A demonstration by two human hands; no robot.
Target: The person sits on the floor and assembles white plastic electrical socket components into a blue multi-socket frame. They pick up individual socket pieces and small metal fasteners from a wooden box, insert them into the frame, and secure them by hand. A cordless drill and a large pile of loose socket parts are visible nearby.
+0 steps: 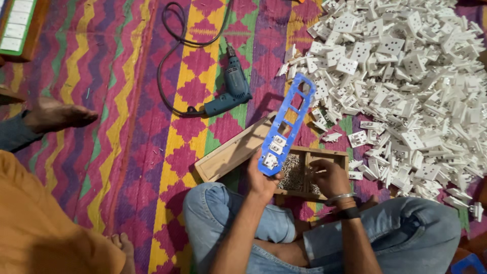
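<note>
My left hand (261, 180) grips the near end of a long blue plastic frame (286, 124) with several square openings. White socket modules (276, 144) sit in its lower openings; the upper ones are bare. My right hand (329, 177) reaches into a small wooden tray (304, 172) of small metal screws, fingers pinched together; I cannot see what they hold. Both hands hover above my crossed legs in blue jeans.
A large heap of white socket modules (406, 86) covers the rug at right. A blue-grey corded electric drill (231, 89) lies on the zigzag rug. A wooden board (231, 152) lies beside the tray. Another person's foot (56, 114) and orange garment (45, 228) are at left.
</note>
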